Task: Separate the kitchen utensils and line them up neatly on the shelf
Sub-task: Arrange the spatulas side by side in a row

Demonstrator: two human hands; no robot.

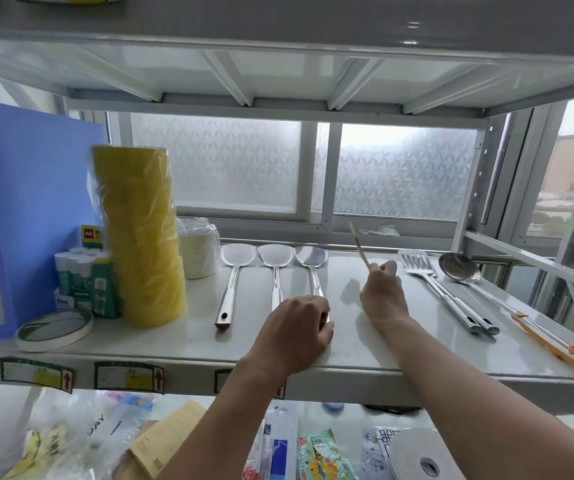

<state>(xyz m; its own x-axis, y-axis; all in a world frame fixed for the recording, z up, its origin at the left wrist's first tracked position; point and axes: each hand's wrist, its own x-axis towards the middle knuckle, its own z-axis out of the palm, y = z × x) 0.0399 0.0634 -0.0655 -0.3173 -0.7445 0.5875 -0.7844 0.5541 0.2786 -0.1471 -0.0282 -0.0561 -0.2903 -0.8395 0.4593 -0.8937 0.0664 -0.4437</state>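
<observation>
Three steel spatulas lie side by side on the white shelf (354,348), heads to the back: the left one (230,285), the middle one (275,271) and the right one (310,268). My left hand (297,327) covers the handle ends of the middle and right spatulas and is closed on the right one's end. My right hand (382,292) is raised above the shelf and holds wooden chopsticks (359,245) pointing up and back. To the right lie a slotted turner (441,289), a ladle (465,275) and orange-tipped tongs (552,341).
At the shelf's left stand a blue folder (25,209), a yellow tape stack (143,237), glue sticks (81,268), white tape rolls (198,251) and a flat tape ring (55,329). Packets and a paper roll (420,455) fill the lower shelf.
</observation>
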